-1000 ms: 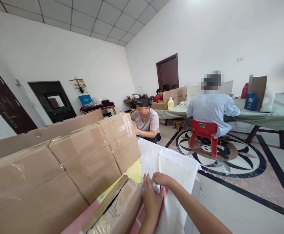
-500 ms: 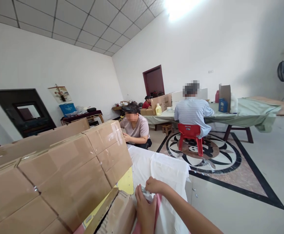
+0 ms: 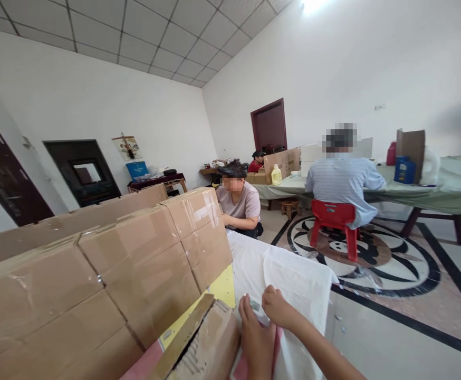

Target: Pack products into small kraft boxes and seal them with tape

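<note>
Both hands are close together over a white cloth [image 3: 294, 279] at the lower middle. My left hand [image 3: 256, 338] has its fingers curled around a small pale, shiny thing [image 3: 255, 305], too small to name. My right hand [image 3: 278, 307] is closed in a pinch at the right side of this thing, and its fingertips are partly hidden. Pinkish material [image 3: 277, 340] shows beneath the hands. Just left of my left hand lies a worn cardboard box [image 3: 210, 338] with a raised flap.
Stacked taped cartons [image 3: 135, 269] fill the left side. A co-worker [image 3: 240, 203] crouches beyond them. Another person [image 3: 339, 177] sits on a red chair [image 3: 333, 214] at a cloth-covered table [image 3: 448, 196] bearing bottles and cardboard. Patterned floor tiles [image 3: 357, 295] lie to the right.
My view has turned left, so the room and both hands appear farther right. The hands stay together at the small pale thing, with little change in their grip.
</note>
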Demonstrator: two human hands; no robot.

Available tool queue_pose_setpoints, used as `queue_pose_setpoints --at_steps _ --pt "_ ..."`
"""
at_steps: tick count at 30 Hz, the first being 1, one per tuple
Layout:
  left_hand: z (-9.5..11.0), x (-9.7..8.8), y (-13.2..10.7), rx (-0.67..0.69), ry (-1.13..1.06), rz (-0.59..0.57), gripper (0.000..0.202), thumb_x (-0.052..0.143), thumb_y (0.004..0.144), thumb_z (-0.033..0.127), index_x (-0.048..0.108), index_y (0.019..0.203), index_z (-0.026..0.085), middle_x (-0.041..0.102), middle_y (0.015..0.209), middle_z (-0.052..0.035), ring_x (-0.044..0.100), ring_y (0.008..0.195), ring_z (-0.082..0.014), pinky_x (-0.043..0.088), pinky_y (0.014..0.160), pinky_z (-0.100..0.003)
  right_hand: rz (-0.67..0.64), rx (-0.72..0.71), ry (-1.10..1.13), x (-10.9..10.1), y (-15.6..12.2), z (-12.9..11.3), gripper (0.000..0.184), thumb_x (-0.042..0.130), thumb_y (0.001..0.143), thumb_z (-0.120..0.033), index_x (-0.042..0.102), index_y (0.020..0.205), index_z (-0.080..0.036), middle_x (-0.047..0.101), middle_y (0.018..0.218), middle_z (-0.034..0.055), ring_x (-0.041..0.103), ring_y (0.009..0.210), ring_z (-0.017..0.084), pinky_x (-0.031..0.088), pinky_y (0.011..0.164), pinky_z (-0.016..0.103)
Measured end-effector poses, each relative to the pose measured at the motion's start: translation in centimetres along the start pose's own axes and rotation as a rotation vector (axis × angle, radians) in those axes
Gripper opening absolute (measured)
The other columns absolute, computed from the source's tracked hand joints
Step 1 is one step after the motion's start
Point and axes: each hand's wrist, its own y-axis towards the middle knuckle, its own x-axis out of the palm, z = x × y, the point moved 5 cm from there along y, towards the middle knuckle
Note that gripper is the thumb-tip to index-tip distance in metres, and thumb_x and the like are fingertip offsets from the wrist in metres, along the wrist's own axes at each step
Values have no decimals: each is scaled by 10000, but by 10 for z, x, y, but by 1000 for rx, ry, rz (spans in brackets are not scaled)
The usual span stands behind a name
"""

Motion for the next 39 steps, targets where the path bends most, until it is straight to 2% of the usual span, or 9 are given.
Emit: queue_pose_setpoints --at_steps 3,9,15,19,23,28,32,35,39 --pt "-3 5 2 -15 -13 11 676 624 856 246 322 1457 170 379 1562 -222 559 1327 -322 552 956 -401 20 4 4 6 5 11 271 400 917 -77 617 783 -167 621 1088 151 573 983 246 405 936 376" --pt "-5 5 4 -28 -22 -10 695 641 818 214 369 1455 175 387 1570 -199 534 1348 -330 506 1042 -431 31 24 81 8 9 25 223 419 851 -75 527 698 -197 603 988 97 611 904 194 440 821 296" --pt "-2 2 5 -77 -19 -68 721 656 805 245 382 1468 172 357 1597 -189 534 1349 -333 512 1035 -421 40 75 145 3 2 25 186 418 841 -170 561 723 -178 616 937 81 605 870 204 432 779 304" --pt "0 1 5 -72 -40 -44 682 653 826 307 420 1453 175 380 1580 -192 547 1332 -339 512 1033 -429 17 135 105 -1 -3 23 189 427 859 -203 492 681 -202 626 805 54 592 800 209 398 728 312" --pt "0 2 6 -86 -30 -45 647 626 846 332 441 1446 175 397 1574 -190 569 1308 -347 525 1014 -434 7 158 90 -2 -6 27 207 427 861 -220 457 657 -212 606 764 48 565 767 203 384 708 314" --pt "1 0 7 -100 -33 -60 647 631 833 313 457 1441 176 402 1578 -185 544 1342 -349 522 1026 -422 -81 220 426 9 -5 43 140 476 799 -272 476 670 -217 553 684 7 551 700 183 424 682 300" --pt "2 -3 6 -94 -26 -16 640 650 814 278 475 1424 192 433 1561 -169 545 1345 -339 535 1012 -414 -128 171 581 11 -7 47 265 571 785 -429 461 657 -225 529 665 -7 527 683 178 421 674 301" --pt "2 -3 5 -72 -15 1 621 641 826 269 476 1421 197 455 1543 -168 561 1332 -332 546 998 -416 -149 133 615 10 -9 49 378 603 799 -552 462 672 -225 509 658 -15 494 683 174 411 685 311" --pt "1 -3 4 -39 5 36 596 634 851 298 477 1418 204 475 1522 -172 587 1299 -340 562 972 -435 -119 61 608 7 -12 47 469 586 831 -654 522 689 -212 538 750 3 491 731 182 426 737 332"
